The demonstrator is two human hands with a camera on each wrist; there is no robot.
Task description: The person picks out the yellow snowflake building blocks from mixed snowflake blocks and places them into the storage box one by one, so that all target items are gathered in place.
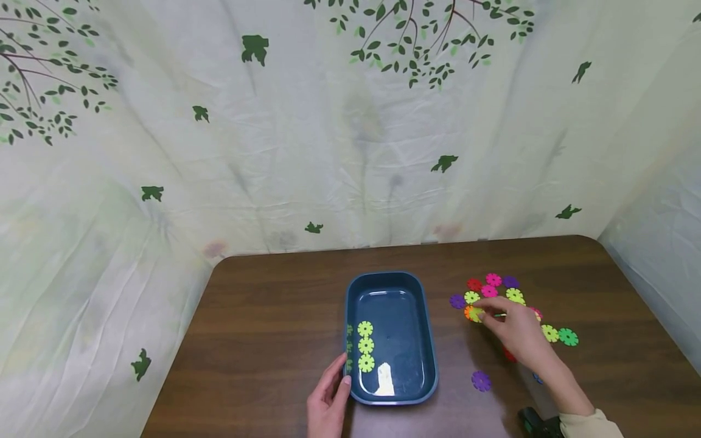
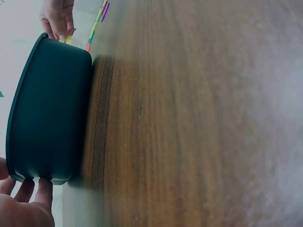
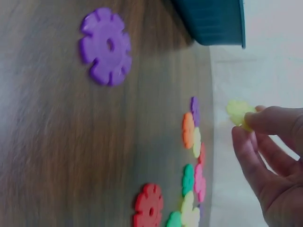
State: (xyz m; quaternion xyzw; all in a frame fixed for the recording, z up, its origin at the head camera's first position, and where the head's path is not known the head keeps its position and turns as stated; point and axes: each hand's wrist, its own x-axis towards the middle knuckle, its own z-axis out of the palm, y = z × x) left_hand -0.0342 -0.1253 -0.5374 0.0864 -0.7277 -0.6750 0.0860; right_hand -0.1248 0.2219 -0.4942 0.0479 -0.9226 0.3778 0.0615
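Observation:
A deep blue plastic tray [image 1: 405, 347] stands on the table, with three yellow notched building discs [image 1: 366, 345] in a column along its left side. My left hand [image 1: 327, 401] grips the tray's left wall near the front corner; in the left wrist view the fingers [image 2: 43, 194] press its outer side. Over the loose discs at the right, my right hand [image 1: 520, 334] pinches a yellow notched disc [image 3: 239, 109] between thumb and fingertips, raised above the table. Below that hand lie an orange disc [image 3: 188, 130] and other coloured ones, partly hidden by it in the head view.
Several pink, red, purple, yellow and green discs [image 1: 568, 337] spread over the right side of the wooden table [image 1: 263, 340]. One purple disc [image 1: 481, 381] lies apart, nearer the front. A black device [image 1: 539, 423] sits at my right wrist. A leaf-patterned curtain [image 1: 285, 152] hangs behind the table.

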